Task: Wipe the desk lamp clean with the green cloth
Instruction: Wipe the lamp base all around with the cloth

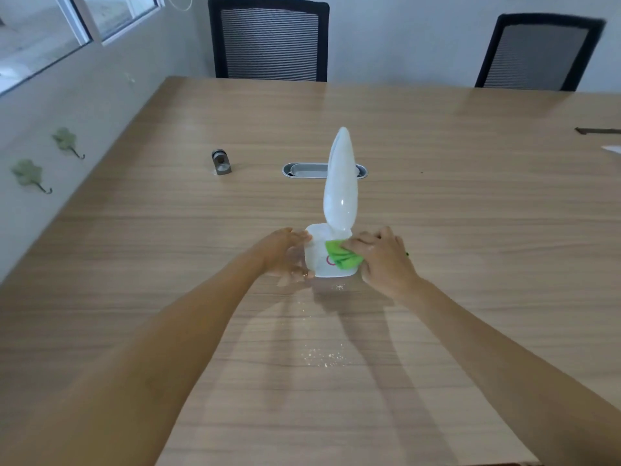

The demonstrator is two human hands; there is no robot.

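A white desk lamp (339,190) stands upright in the middle of the wooden table (168,230), with a tall leaf-shaped head and a square white base. My left hand (285,252) grips the left side of the base. My right hand (383,257) presses a bunched green cloth (341,255) onto the top right of the base, partly covering a red ring mark there.
A small metal fitting (220,162) stands to the far left of the lamp. An oval cable port (302,170) lies behind the lamp. Two black mesh chairs (268,42) (537,55) stand at the far edge. White crumbs (322,356) speckle the near table. Wall hooks (67,142) hang on the left.
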